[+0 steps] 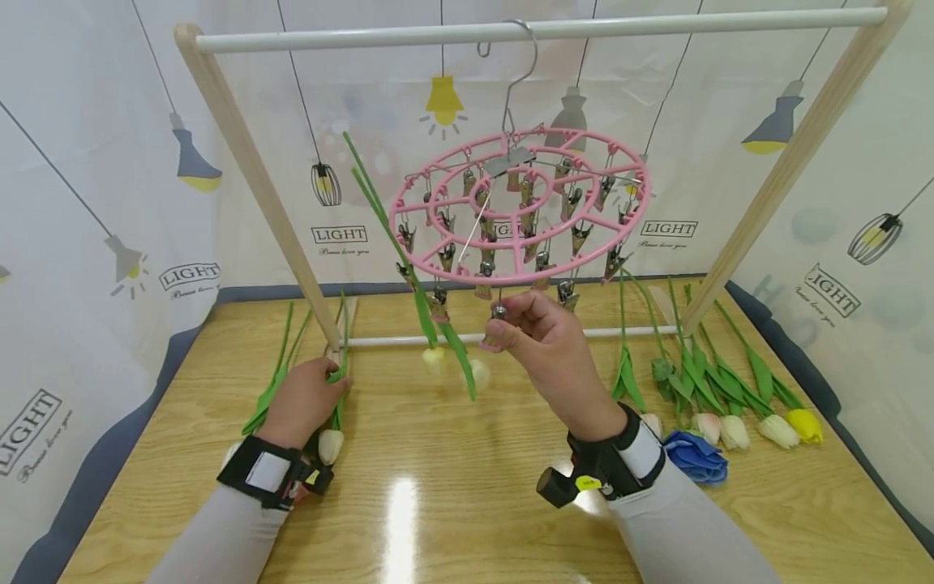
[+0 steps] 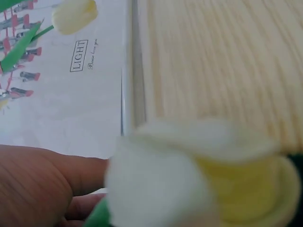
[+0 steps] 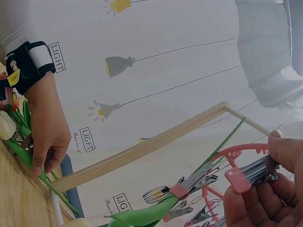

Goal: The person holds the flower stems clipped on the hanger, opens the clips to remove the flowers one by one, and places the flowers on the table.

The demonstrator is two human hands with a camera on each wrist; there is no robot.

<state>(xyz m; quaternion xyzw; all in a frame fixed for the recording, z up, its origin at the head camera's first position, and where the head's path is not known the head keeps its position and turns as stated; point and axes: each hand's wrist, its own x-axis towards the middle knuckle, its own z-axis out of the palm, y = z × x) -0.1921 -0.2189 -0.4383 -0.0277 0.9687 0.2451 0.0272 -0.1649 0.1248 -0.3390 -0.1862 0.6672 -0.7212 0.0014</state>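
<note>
My right hand (image 1: pixel 558 357) pinches a metal clip (image 3: pixel 253 172) with pink tips between thumb and fingers. The clip hangs from the near rim of a round pink drying hanger (image 1: pixel 514 251). To the left, my left hand (image 1: pixel 306 401) pinches the green stem of a white tulip (image 1: pixel 331 446) low over the table; its bloom (image 2: pixel 161 184) fills the lower part of the left wrist view. Two pale tulips (image 1: pixel 434 359) hang bloom-down from the hanger's left side, a clip (image 3: pixel 182 189) gripping them in the right wrist view.
The hanger's hook (image 1: pixel 521 61) sits over the white bar (image 1: pixel 657 28) of a wooden stand (image 1: pixel 251 178). More tulips (image 1: pixel 733 430) and a blue rose (image 1: pixel 696 456) lie at the right. Other stems (image 1: pixel 280 365) lie beside my left hand. A printed cloth backs the table (image 1: pixel 438 503).
</note>
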